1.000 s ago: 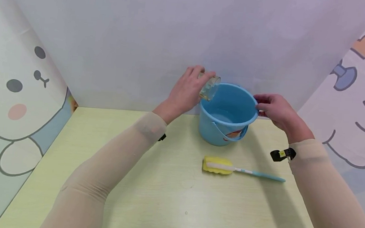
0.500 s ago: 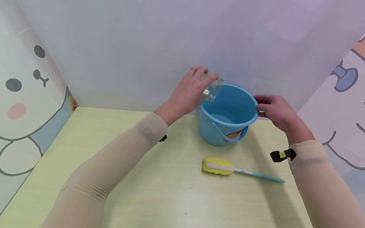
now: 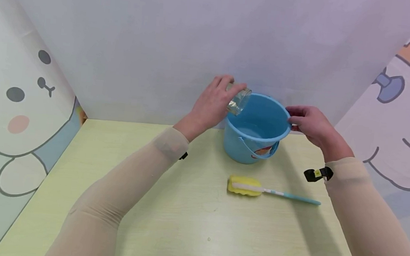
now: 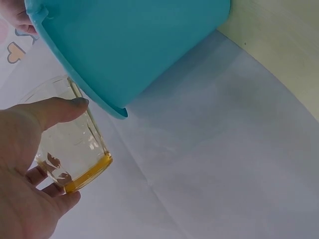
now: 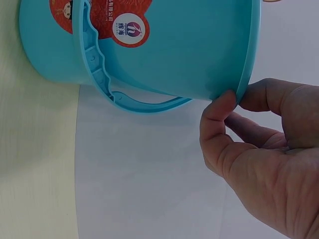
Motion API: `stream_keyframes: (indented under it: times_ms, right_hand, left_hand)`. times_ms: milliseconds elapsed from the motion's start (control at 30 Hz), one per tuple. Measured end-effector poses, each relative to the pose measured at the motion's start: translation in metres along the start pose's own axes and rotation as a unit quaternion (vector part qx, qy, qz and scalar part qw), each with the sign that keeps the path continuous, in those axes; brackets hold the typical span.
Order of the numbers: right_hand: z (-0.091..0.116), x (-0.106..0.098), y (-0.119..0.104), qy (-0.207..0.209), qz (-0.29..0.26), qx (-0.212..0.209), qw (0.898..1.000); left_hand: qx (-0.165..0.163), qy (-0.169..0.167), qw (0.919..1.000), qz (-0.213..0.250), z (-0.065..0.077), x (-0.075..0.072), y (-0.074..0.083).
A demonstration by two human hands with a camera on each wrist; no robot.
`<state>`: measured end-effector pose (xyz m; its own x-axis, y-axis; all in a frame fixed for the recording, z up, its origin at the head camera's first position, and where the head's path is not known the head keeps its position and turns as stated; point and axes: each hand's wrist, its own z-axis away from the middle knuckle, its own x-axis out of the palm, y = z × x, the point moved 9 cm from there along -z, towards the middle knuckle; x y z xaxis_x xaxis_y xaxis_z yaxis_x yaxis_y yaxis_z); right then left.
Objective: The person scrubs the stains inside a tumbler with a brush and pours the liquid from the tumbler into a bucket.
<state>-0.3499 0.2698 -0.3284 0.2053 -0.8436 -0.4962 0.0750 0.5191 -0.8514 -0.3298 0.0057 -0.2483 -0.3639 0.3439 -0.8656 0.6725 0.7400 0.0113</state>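
A clear drinking glass (image 3: 239, 101) is gripped in my left hand (image 3: 211, 102) and tilted over the left rim of a blue bucket (image 3: 241, 147). In the left wrist view, thumb and fingers wrap the glass (image 4: 75, 134), whose base looks yellowish. The bucket stands upright at the back of the table, with some clear liquid in its bottom. My right hand (image 3: 309, 123) pinches the bucket's right rim; the right wrist view shows thumb and fingers (image 5: 219, 124) on that edge. The bucket's handle (image 5: 144, 105) hangs down at its front, beside a red label (image 5: 130, 29).
A brush (image 3: 245, 186) with a yellow sponge head and a blue-white handle lies on the pale wooden table (image 3: 167, 222) in front of the bucket. Close behind the bucket rises a plain wall (image 3: 153, 50). Cartoon-printed panels (image 3: 29, 88) stand at both sides.
The glass and my left hand have shifted slightly right over the bucket, and the glass looks a little more tipped. My right hand stays on the rim. The brush has not moved.
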Motion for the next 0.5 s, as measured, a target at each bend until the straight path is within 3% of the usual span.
stream_keyframes:
  times_ms: [200, 500]
  right_hand:
    - [0.001, -0.001, 0.000, 0.006, 0.002, -0.005, 1.000]
    - [0.001, 0.000, -0.001, 0.005, 0.001, -0.008, 1.000]
  left_hand:
    - [-0.022, -0.014, 0.9996, 0.012, 0.002, -0.001, -0.003]
    - [-0.105, -0.027, 0.9911, 0.078, 0.007, -0.003, -0.016]
